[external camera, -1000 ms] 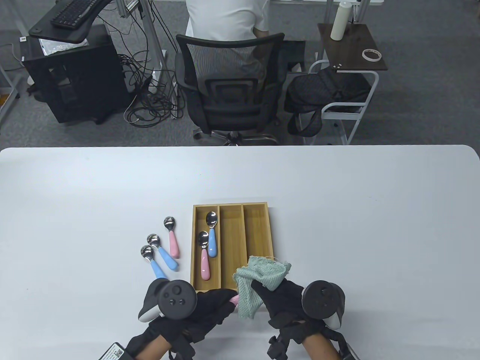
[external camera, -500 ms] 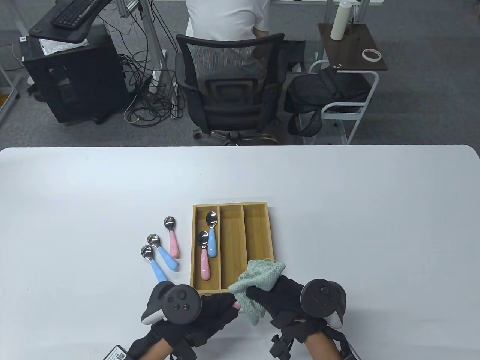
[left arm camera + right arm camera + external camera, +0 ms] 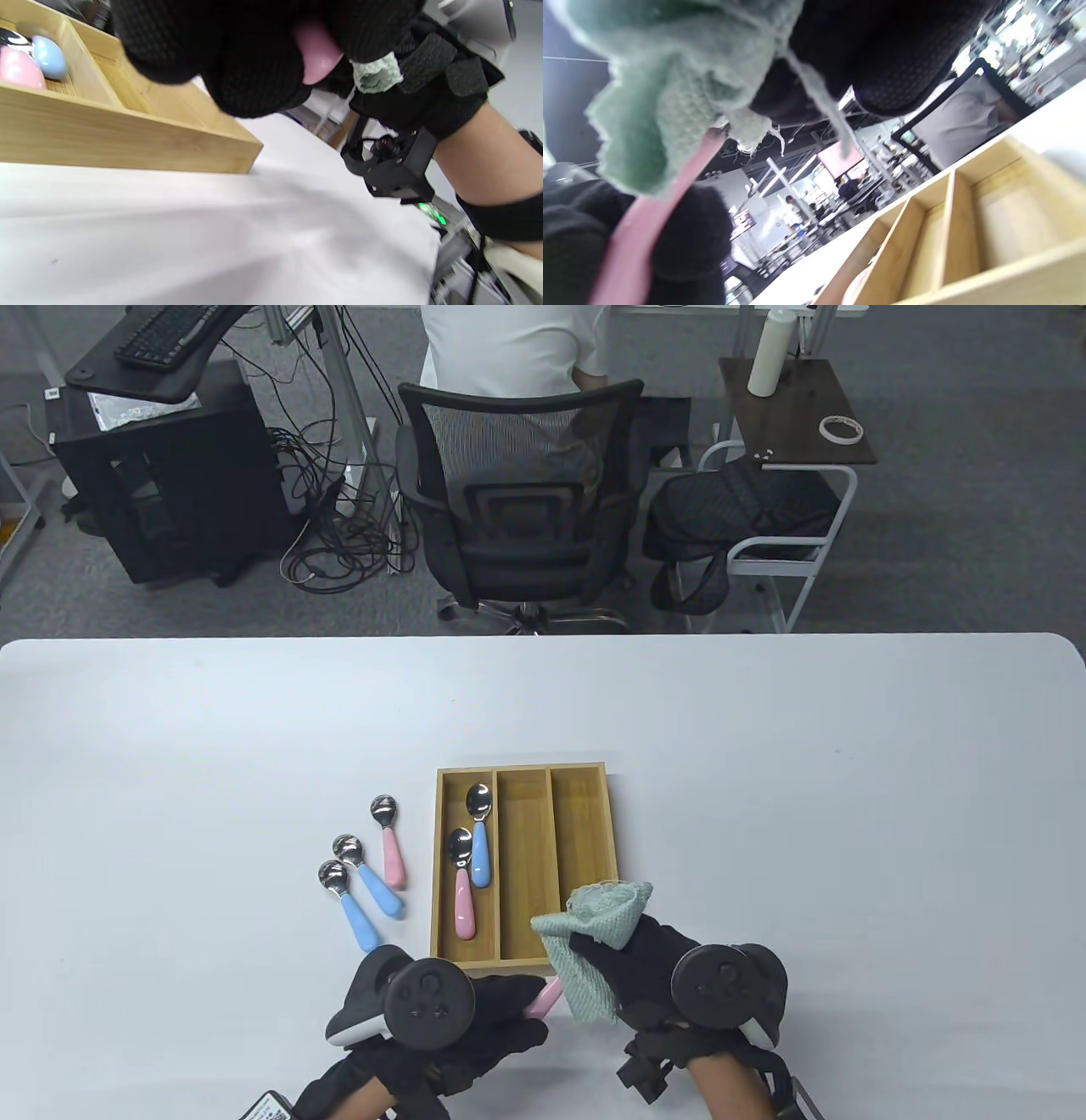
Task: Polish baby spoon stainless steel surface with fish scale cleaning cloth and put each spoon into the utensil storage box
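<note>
on the white worktop (image 3: 764, 780), near its front edge, my left hand (image 3: 475, 1010) gripped the pink spoon (image 3: 543, 999) by its handle, long axis pointing right into the green cloth (image 3: 594, 933) my right hand (image 3: 653, 967) clutched around its bowl; the storage box (image 3: 585, 848) sat just beyond, nearer my left.

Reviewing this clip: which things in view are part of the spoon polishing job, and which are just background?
Job: pink spoon gripped by left hand; green cloth gripped by right hand; wooden storage box holding two spoons; three spoons waiting on the table.

Background: office chair, keyboard, bag, tape roll.
</note>
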